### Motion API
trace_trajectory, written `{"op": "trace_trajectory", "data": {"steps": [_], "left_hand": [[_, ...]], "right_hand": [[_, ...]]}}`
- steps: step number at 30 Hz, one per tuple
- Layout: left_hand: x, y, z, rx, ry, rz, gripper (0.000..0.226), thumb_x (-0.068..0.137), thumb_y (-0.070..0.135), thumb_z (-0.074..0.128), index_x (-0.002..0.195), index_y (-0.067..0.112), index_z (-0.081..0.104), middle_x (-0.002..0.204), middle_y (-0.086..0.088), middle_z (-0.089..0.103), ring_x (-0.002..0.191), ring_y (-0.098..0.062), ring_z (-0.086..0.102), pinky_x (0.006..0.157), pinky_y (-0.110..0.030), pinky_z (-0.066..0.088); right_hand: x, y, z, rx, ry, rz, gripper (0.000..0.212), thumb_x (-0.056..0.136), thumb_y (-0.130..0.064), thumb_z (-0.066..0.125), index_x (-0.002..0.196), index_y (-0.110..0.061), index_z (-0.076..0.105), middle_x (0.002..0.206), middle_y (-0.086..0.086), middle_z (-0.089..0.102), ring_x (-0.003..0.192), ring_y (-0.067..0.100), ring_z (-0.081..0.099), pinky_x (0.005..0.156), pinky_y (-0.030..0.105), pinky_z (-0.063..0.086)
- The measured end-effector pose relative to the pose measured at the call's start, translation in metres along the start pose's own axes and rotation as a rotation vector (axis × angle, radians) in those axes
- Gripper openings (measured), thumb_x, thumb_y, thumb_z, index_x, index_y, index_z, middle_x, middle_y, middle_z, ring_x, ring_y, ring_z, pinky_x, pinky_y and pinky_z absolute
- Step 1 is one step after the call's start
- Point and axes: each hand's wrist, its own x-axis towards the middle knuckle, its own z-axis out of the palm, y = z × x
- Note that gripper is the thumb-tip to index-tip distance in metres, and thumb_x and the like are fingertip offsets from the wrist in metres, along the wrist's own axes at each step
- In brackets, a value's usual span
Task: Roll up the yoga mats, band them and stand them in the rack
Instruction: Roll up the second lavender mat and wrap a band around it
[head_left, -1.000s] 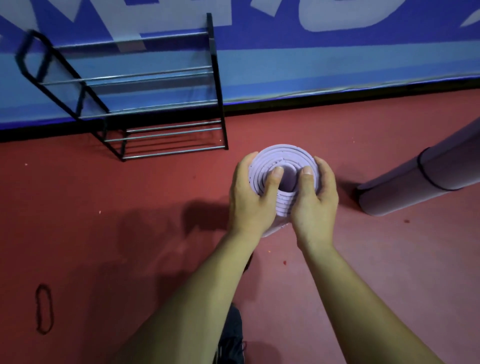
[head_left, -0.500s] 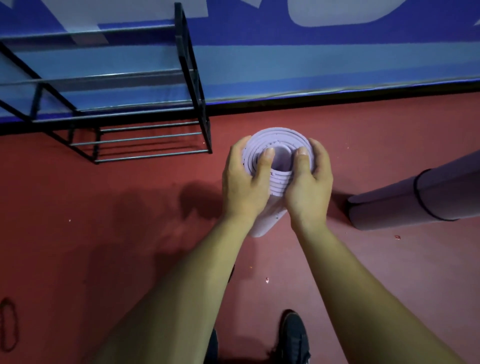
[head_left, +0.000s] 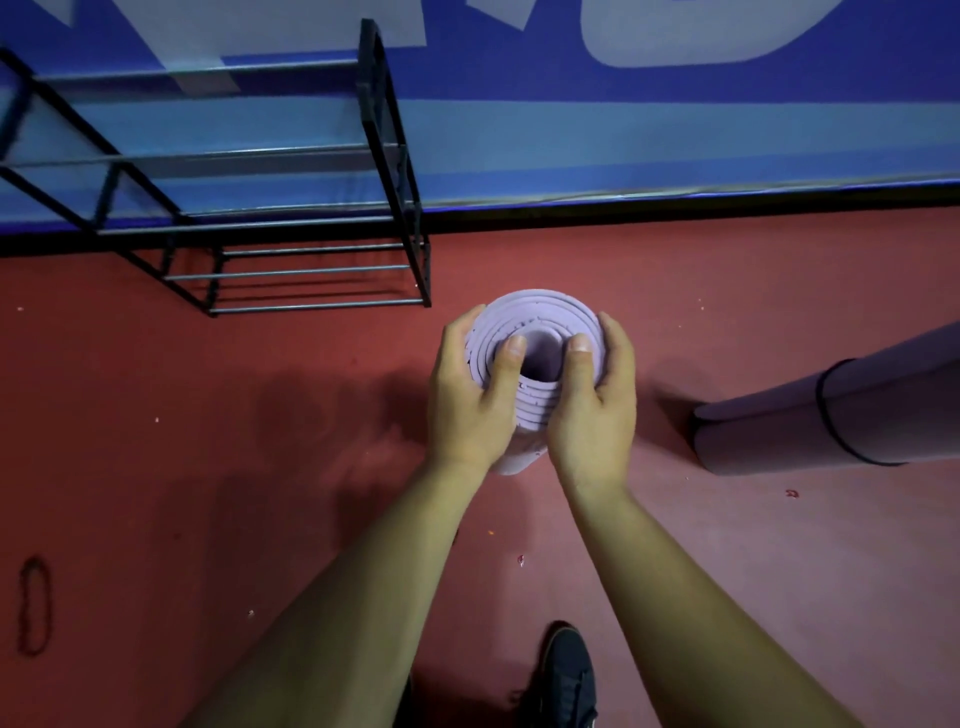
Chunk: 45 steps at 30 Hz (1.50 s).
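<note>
A rolled lilac yoga mat (head_left: 540, 322) stands on end on the red floor, its spiral top facing me. My left hand (head_left: 467, 405) grips its left side, thumb pressed on the top layers. My right hand (head_left: 597, 410) grips the right side, thumb likewise on top. No band is visible on this roll. A second rolled mat (head_left: 810, 415) lies on its side at the right, with a black band (head_left: 831, 415) around it. The black metal rack (head_left: 291, 234) stands against the wall, up and to the left of the roll.
A loose black band (head_left: 35, 605) lies on the floor at the far left. A blue padded wall (head_left: 675, 130) runs behind the rack. My black shoe (head_left: 563, 675) shows at the bottom edge, just behind the roll.
The view has moved closer to the rack. Both hands keep the same grip on the upright roll, which stays on end between them.
</note>
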Motion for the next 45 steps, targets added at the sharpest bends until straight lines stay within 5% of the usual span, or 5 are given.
{"op": "trace_trajectory", "data": {"steps": [7, 17, 30, 36, 45], "left_hand": [[0.000, 0.005, -0.021, 0.089, -0.125, -0.021, 0.079, 0.082, 0.067, 0.054, 0.146, 0.022, 0.044, 0.145, 0.010, 0.053, 0.132, -0.002, 0.049, 0.110, -0.022, 0.039], [0.008, 0.016, -0.026, 0.168, -0.161, 0.027, 0.071, 0.085, 0.057, 0.056, 0.144, 0.019, 0.048, 0.145, 0.007, 0.051, 0.134, -0.006, 0.046, 0.110, -0.020, 0.035], [-0.003, 0.014, -0.063, 0.206, 0.024, 0.346, 0.048, 0.098, 0.037, 0.049, 0.130, 0.003, 0.059, 0.134, -0.007, 0.058, 0.129, -0.018, 0.053, 0.111, -0.029, 0.039], [-0.007, 0.007, -0.114, 0.234, 0.111, 0.370, 0.048, 0.099, 0.036, 0.049, 0.130, 0.000, 0.059, 0.131, -0.010, 0.060, 0.127, -0.021, 0.054, 0.110, -0.035, 0.041], [-0.032, -0.083, -0.175, 0.453, 0.153, 0.288, 0.048, 0.098, 0.041, 0.046, 0.130, 0.008, 0.060, 0.134, -0.005, 0.060, 0.128, -0.024, 0.054, 0.109, -0.049, 0.040]], "right_hand": [[-0.006, -0.010, 0.000, -0.028, -0.012, 0.017, 0.028, 0.099, -0.041, 0.060, 0.125, -0.032, 0.051, 0.125, -0.012, 0.062, 0.114, 0.004, 0.060, 0.103, 0.032, 0.049], [-0.009, -0.013, -0.008, -0.119, 0.105, -0.015, 0.062, 0.090, -0.053, 0.053, 0.144, -0.024, 0.047, 0.144, -0.008, 0.052, 0.134, 0.014, 0.049, 0.115, 0.045, 0.038], [-0.048, -0.046, 0.019, -0.313, 0.058, -0.468, 0.029, 0.098, -0.030, 0.055, 0.126, -0.024, 0.063, 0.124, -0.023, 0.051, 0.127, 0.012, 0.045, 0.111, 0.042, 0.027], [-0.078, -0.047, 0.051, -0.333, -0.004, -0.624, 0.031, 0.101, -0.031, 0.052, 0.125, -0.018, 0.065, 0.129, -0.001, 0.064, 0.125, 0.026, 0.054, 0.106, 0.059, 0.036], [-0.139, 0.030, 0.098, -0.496, -0.169, -0.618, 0.031, 0.102, -0.031, 0.056, 0.129, -0.020, 0.065, 0.137, -0.003, 0.058, 0.133, 0.018, 0.046, 0.111, 0.037, 0.027]]}}
